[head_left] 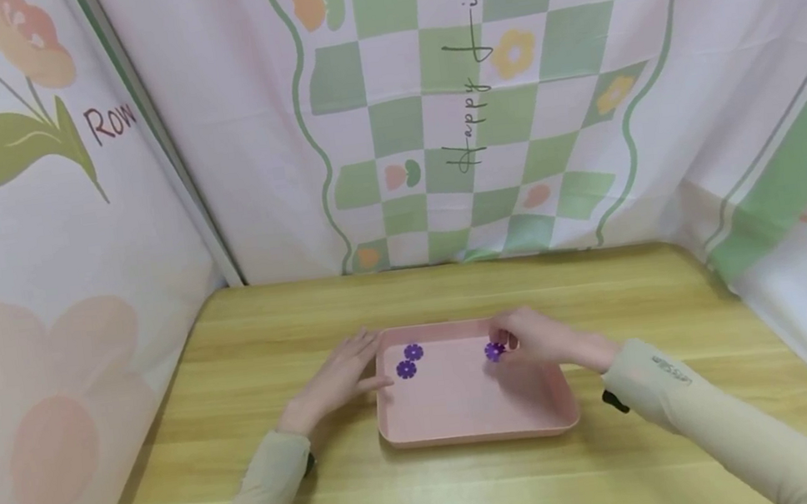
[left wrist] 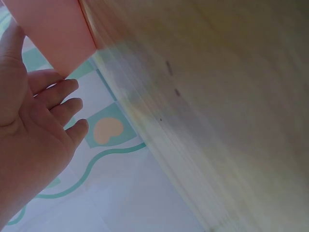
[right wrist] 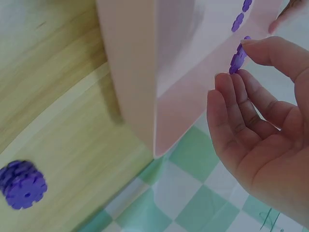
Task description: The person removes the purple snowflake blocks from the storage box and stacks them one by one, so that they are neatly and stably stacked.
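Note:
A shallow pink tray (head_left: 462, 417) rests on the wooden table. Two purple snowflake discs (head_left: 406, 368), round with notched edges, lie side by side near its far left corner. Over the tray's right part, my right hand (head_left: 539, 340) pinches a purple snowflake disc (right wrist: 237, 60) between thumb and fingertips. Whether a second disc is joined to it, I cannot tell. At the tray's left side my left hand (head_left: 336, 382) lies with extended fingers, its thumb reaching over the rim. The left wrist view shows those fingers (left wrist: 60, 94) against the tray's outer wall (left wrist: 63, 34).
A small pile of purple discs (right wrist: 24, 186) sits on the table outside the tray, seen in the right wrist view. Printed curtains (head_left: 462, 110) hang behind the table (head_left: 290, 312) and along both sides.

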Demonstrator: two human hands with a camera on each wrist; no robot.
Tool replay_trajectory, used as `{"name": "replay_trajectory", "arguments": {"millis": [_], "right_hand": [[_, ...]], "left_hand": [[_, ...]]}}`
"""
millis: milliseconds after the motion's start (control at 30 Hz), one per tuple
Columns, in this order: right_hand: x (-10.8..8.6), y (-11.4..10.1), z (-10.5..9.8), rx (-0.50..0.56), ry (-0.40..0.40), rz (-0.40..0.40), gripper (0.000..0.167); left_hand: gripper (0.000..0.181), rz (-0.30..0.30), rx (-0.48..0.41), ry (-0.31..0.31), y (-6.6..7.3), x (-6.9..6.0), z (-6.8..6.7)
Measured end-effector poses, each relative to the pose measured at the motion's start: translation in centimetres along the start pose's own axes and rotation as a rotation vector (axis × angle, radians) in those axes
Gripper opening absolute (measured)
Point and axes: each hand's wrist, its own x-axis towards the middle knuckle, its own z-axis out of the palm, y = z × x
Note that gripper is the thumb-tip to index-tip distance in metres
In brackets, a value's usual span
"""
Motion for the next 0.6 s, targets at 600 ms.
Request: {"name": "replay_trajectory", "arguments": {"millis": [600], "right_hand": [[-2.9, 1.7, -2.2, 0.038, 0.056, 0.118, 0.017]], "left_hand": [[0.081, -0.001, 0.013, -0.003, 0.0, 0.0, 0.0]]}}
